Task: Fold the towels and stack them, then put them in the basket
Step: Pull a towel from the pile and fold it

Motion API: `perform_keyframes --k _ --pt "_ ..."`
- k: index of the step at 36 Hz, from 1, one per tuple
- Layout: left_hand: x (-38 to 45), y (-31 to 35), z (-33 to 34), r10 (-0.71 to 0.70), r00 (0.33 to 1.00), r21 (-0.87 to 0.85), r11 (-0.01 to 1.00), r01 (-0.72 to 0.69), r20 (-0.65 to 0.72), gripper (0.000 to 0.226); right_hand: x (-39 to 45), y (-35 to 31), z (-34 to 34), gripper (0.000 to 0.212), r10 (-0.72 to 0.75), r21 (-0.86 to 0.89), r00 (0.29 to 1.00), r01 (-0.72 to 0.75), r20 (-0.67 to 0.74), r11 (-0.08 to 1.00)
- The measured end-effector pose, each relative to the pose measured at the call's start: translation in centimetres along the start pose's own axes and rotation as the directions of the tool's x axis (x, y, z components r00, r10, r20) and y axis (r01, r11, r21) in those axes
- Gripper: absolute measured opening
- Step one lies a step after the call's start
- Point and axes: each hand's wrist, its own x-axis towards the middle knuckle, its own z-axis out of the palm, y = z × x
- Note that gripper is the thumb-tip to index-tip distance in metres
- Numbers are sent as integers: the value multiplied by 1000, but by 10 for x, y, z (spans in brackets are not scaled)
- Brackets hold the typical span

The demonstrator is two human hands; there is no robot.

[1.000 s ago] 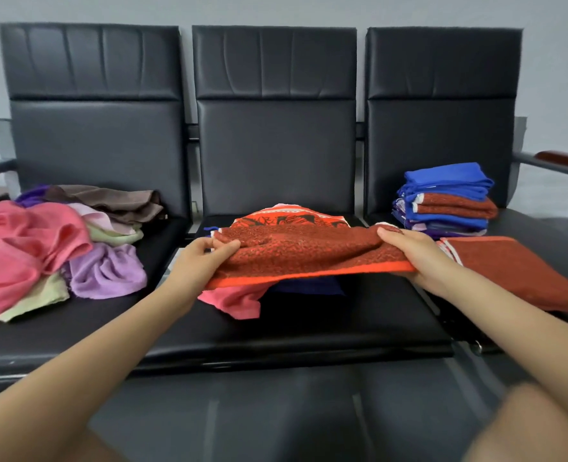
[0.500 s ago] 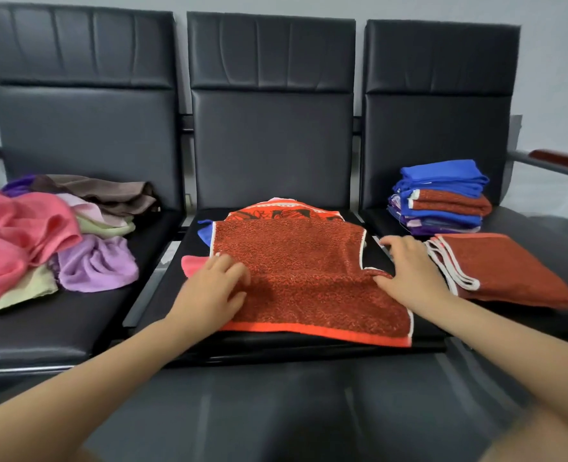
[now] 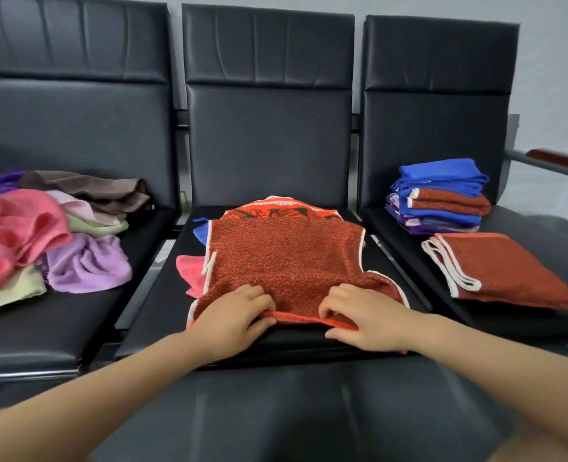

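I saw the rust-red towel (image 3: 286, 261) spread over the middle seat (image 3: 162, 308) at the centre of the frame, lying on top of a patterned orange towel (image 3: 275, 211) whose far edge showed above it. A blue cloth (image 3: 199, 231) and a pink cloth (image 3: 190, 273) peeked out from under its left side.

My left hand (image 3: 232, 320) sat at the towel's near edge, lower centre, its fingers curled over the orange hem and its thumb below, pinching it. My right hand (image 3: 364, 316) was just to the right of it, fingers curled onto the same hem and gripping it likewise; the fabric bunched up between and behind the two hands.

On the right seat (image 3: 522, 221), a folded rust-red towel (image 3: 499, 268) lay near the front, and behind it stood a stack of folded towels (image 3: 439, 196), blue, red and purple. On the left seat (image 3: 59, 321), at the left of the frame, I saw a loose heap of unfolded towels (image 3: 35, 235) in pink, lilac, pale green and brown.
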Motion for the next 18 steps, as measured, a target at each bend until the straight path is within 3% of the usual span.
perform_keyframes --k 2,5,7,10,14,16,18 --pt "2 3 1 -25 998 -30 999 23 -60 41 4 1 -1 23 5 -40 1000 -5 -16 999" --pt "14 5 -7 -185 972 -165 973 161 -141 28 17 4 -13 16 78 -119 996 -81 -37 990" --pt "28 2 -18 -274 941 -229 947 227 -199 16 23 8 -29 9 159 -36 986 -161 -50 986" --pt "46 -9 -41 -285 927 -195 951 241 -246 13 26 24 -52 17 273 181 960 -259 -60 949" --pt "57 -30 -61 -311 936 -94 950 299 -166 19 19 55 -63 14 487 472 873 -417 -32 777" --pt "61 -43 -63 -328 938 -82 944 321 -107 17 18 71 -60 13 569 576 820 -438 -59 690" --pt "65 -55 -63 -353 935 -111 931 347 -41 17 19 80 -53 13 659 760 749 -391 -66 520"
